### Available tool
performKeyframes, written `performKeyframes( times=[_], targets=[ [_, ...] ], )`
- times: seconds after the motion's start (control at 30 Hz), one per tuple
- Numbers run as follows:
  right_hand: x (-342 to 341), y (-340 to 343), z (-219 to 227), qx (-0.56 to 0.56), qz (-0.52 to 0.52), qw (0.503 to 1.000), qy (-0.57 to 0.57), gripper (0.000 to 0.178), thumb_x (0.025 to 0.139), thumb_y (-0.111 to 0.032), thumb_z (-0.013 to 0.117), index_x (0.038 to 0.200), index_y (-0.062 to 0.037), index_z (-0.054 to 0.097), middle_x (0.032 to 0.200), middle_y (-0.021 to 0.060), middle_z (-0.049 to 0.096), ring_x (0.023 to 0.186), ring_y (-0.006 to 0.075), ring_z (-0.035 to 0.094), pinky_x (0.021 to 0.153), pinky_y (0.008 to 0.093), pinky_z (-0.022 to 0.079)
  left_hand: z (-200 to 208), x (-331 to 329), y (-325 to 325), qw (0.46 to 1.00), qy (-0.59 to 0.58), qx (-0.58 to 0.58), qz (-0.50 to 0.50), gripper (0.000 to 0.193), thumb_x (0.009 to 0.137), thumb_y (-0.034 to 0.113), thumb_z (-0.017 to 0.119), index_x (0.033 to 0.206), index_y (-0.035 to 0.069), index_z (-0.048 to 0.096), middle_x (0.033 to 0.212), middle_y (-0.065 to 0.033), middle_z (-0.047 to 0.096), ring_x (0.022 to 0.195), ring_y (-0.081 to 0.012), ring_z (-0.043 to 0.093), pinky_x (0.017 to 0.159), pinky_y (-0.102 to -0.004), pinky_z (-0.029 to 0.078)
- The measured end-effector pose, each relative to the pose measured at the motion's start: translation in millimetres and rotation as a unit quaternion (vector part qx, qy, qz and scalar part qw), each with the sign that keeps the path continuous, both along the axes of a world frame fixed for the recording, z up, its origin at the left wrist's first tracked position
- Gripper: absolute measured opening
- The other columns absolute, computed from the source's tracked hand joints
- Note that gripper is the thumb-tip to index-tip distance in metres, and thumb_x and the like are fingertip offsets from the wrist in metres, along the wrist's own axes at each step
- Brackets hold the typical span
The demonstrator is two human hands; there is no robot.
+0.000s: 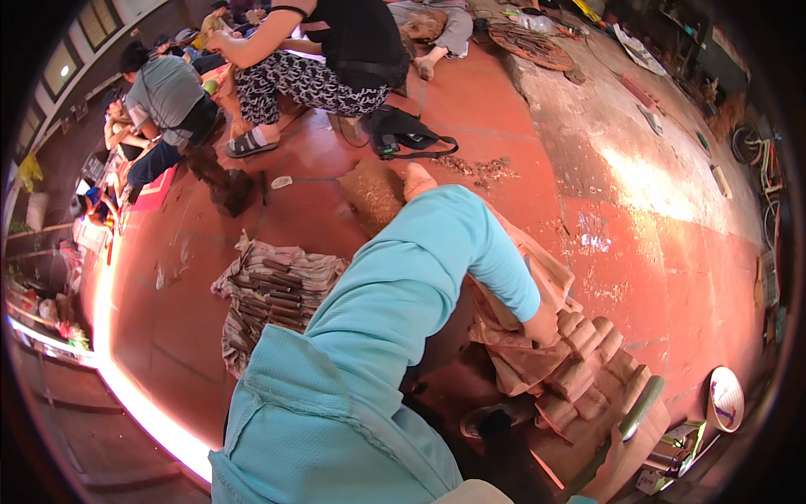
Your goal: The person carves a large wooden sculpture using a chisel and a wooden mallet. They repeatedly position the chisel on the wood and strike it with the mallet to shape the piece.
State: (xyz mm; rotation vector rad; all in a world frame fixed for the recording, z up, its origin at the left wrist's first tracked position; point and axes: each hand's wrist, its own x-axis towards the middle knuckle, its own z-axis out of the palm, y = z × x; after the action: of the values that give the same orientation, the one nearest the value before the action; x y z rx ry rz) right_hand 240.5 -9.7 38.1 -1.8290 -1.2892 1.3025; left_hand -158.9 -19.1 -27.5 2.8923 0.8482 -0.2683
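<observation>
My left arm, in a turquoise sleeve, bends across the middle of the head view. My left hand (542, 326) rests where a bunched brown cloth (525, 361) meets a reddish-brown piece with stepped, rounded ridges (588, 357), which looks like carved wood. Its fingertips are hidden, so its grip is unclear. Low on the right, my right hand (620, 470) is closed around a long green cylindrical thing (642, 407) beside the ridged piece. Its far kind does not show. A bare foot (417, 181) lies beyond my left elbow.
Several slim rod-like tools (273, 294) lie on a striped cloth (231, 273) at left. A black bag (407, 134) sits on the red floor (470, 101) ahead, near wood shavings (483, 170). People sit and squat at upper left. A round basket (724, 399) stands at far right.
</observation>
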Motion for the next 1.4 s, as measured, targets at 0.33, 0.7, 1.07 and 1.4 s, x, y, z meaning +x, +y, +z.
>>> performKeyframes(
  times=[0.33,0.7,1.07,1.4],
  targets=[
    [-42,51,29,0.361,0.240,0.862,-0.264,0.048,0.073,-0.002,0.061,0.120,-0.0020,0.051,0.097,0.0098,0.057,0.093,0.0229,0.055,0.081,0.0326,0.043,108,1,71,0.805,-0.513,-0.140,0.264,0.036,0.083,0.037,0.063,0.102,0.008,0.053,0.074,-0.0197,0.061,0.069,-0.0383,0.061,0.061,-0.0439,0.049],
    [-131,169,47,0.435,0.290,0.815,-0.248,0.051,0.079,-0.009,0.066,0.128,-0.0070,0.050,0.094,0.0212,0.064,0.078,0.0285,0.064,0.068,0.0345,0.051,66,-1,122,0.433,-0.812,-0.201,0.336,0.018,0.096,0.018,0.047,0.080,0.010,0.045,0.057,-0.0025,0.042,0.045,-0.0117,0.039,0.040,-0.0256,0.034],
    [-172,214,23,0.359,0.368,0.841,-0.169,0.039,0.082,-0.008,0.060,0.120,-0.0010,0.052,0.084,0.0157,0.066,0.062,0.0197,0.062,0.056,0.0314,0.052,40,0,145,0.451,-0.721,-0.238,0.468,0.034,0.092,0.016,0.055,0.062,0.011,0.039,0.049,-0.0005,0.034,0.040,-0.0101,0.034,0.036,-0.0250,0.028],
    [-176,246,13,0.509,0.365,0.774,-0.091,0.039,0.077,-0.004,0.064,0.114,0.0018,0.055,0.090,0.0154,0.063,0.077,0.0230,0.060,0.068,0.0306,0.049,38,7,154,0.475,-0.692,-0.281,0.466,0.034,0.093,0.014,0.054,0.063,0.012,0.038,0.047,0.0012,0.032,0.037,-0.0080,0.030,0.034,-0.0244,0.025]
  ],
)
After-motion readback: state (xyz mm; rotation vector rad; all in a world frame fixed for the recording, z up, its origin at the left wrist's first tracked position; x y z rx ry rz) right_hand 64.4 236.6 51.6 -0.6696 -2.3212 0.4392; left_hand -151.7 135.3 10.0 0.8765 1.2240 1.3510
